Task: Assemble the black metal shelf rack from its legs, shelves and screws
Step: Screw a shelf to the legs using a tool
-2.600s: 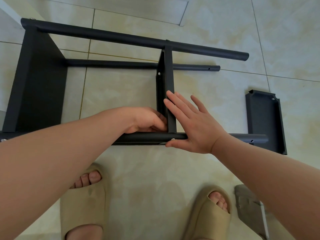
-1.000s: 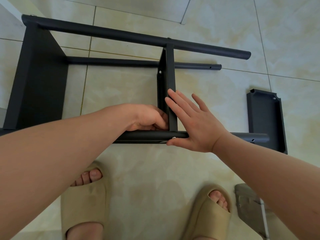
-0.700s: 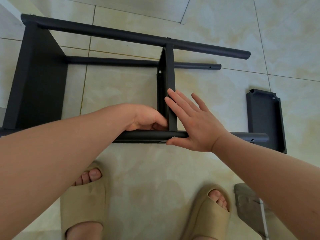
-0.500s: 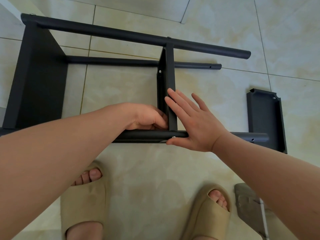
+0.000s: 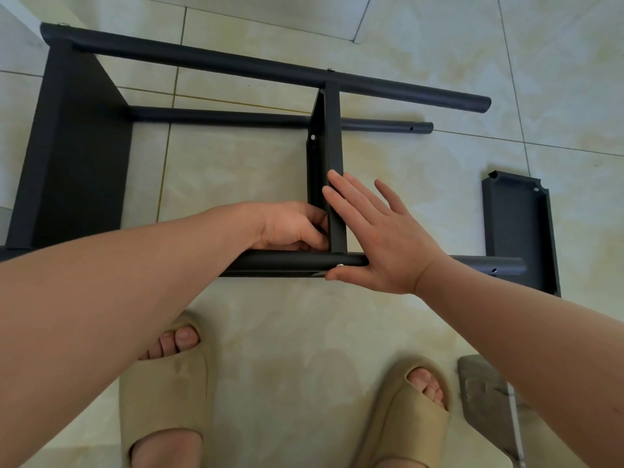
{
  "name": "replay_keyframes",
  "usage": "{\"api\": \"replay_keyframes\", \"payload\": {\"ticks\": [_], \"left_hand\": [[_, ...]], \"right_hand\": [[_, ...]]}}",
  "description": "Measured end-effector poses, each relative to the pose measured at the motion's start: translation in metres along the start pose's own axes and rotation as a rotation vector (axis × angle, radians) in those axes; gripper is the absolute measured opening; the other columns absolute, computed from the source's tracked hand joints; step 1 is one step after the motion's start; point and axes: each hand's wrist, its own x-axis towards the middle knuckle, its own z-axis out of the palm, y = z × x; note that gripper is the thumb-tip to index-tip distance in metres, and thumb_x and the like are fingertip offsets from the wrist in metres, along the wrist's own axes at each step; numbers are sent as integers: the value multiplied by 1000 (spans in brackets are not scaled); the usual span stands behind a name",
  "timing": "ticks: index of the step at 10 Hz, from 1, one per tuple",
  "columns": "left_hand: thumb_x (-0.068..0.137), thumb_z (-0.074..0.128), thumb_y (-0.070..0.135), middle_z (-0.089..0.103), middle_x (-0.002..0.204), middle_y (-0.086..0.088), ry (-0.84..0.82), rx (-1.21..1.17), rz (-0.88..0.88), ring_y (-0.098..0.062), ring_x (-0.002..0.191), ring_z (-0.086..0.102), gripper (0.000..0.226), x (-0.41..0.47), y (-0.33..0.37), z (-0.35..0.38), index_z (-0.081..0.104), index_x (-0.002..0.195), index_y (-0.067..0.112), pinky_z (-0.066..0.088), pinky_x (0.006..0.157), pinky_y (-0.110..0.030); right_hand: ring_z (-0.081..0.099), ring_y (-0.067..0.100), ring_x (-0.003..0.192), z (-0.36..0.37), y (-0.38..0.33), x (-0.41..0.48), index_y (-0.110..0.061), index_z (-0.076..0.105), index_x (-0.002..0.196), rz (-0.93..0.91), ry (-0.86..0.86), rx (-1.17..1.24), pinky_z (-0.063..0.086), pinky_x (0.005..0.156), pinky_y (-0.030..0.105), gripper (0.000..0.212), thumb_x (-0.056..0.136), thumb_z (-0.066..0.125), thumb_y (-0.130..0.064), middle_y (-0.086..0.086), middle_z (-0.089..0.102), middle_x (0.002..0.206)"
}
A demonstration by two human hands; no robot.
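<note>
Rack (image 5: 77, 146): on its side on the tiled floor (image 5: 236, 184), legs running left to right across the view, one shelf fixed at the left end.
Middle shelf (image 5: 332, 146): on edge between the legs, long axis pointing away from the body, near end meeting the near leg (image 5: 277, 261).
Screw (image 5: 340, 265): small bright head on the near leg, right at that joint, just beside the right thumb.
Left hand (image 5: 293, 228): tucked into the inner corner on the left of the middle shelf, fingers curled tight; cannot tell whether pinching a nut or only bearing on the metal.
Right hand (image 5: 388, 241): flat and spread, straight fingers (image 5: 351, 197) pressed along the right face of the middle shelf, thumb under the near leg, holding nothing.
Key relation: joint squarely between the two hands, left on the inner side, right on the outer; both touching it, left hand the one on the fastening.
Loose shelf (image 5: 513, 224): well to the right, flat on the floor under the free end of the near leg, nearer the right arm.
Likely step: tightening this corner, judging by the grip.
Against the earlier frames: rack, loose shelf and right hand in the same places; only the curl of the left fingers slightly altered.
</note>
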Motion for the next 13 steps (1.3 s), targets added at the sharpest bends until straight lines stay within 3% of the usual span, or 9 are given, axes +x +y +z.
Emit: {"api": "replay_keyframes", "payload": {"ticks": [1, 2, 3, 5, 8, 10, 11, 12, 13], "left_hand": [[90, 52, -11, 69, 83, -17, -4, -44, -30, -29, 76, 69, 19, 3, -2, 0, 66, 97, 0, 56, 78, -39], [90, 57, -2, 71, 73, -12, -17, -21, -71, -25, 71, 71, 30, 4, -3, -2, 76, 70, 12, 58, 75, -36], [89, 61, 0, 72, 73, -12, 23, 18, -97, -24, 72, 72, 12, 4, -2, -3, 69, 83, 5, 59, 78, -36], [89, 56, -8, 71, 74, -14, 18, 33, -120, -24, 71, 72, 14, 2, 8, -2, 64, 87, 3, 61, 69, -32], [90, 53, -12, 68, 81, -18, 33, 44, -104, -26, 72, 70, 17, 1, 10, 1, 63, 94, 1, 59, 75, -36], [90, 53, -12, 63, 96, -24, 34, 49, -85, -34, 89, 65, 19, 0, 9, 1, 61, 105, -4, 52, 95, -49], [90, 55, -11, 64, 90, -21, 49, 37, -58, -29, 80, 67, 20, 1, 5, 0, 60, 107, -3, 57, 83, -40], [89, 55, -9, 64, 86, -19, 37, 3, -67, -28, 76, 66, 15, 1, 2, 0, 61, 100, -2, 57, 78, -38], [91, 55, 0, 70, 80, -14, -31, -11, -144, -26, 75, 67, 26, 1, 2, -2, 75, 77, 8, 54, 82, -40]], "right_hand": [[4, 22, 157, 0, 0, 0, -12, 13, 162, 0, 1, -2, 12, 124, 54, 106, 86, 34, -83, 4, 2, 170], [4, 22, 157, 0, 0, -1, -12, 13, 162, -1, 5, 2, 11, 125, 54, 106, 86, 35, -82, 4, 2, 170], [5, 22, 157, 1, 1, 0, -12, 14, 162, -2, 8, 3, 11, 125, 54, 106, 86, 36, -82, 4, 3, 170], [5, 22, 157, 0, 1, 1, -12, 14, 162, -1, 12, 2, 11, 125, 54, 106, 86, 35, -83, 4, 3, 170], [4, 22, 157, 0, 1, 1, -12, 13, 162, -4, 7, -2, 11, 125, 54, 106, 86, 34, -83, 4, 2, 170], [3, 22, 157, 0, 1, 1, -11, 13, 162, -6, 3, -3, 11, 125, 54, 105, 87, 33, -83, 4, 2, 170], [3, 22, 157, 0, 1, 1, -12, 12, 162, -5, 0, -7, 11, 125, 53, 105, 87, 33, -83, 4, 2, 170], [3, 22, 157, 0, 1, 1, -12, 12, 162, -4, 1, -4, 11, 125, 54, 105, 87, 33, -82, 4, 2, 170], [3, 22, 157, 0, 1, 1, -12, 12, 162, -2, 3, -2, 11, 124, 54, 105, 87, 33, -82, 4, 2, 170]]}}
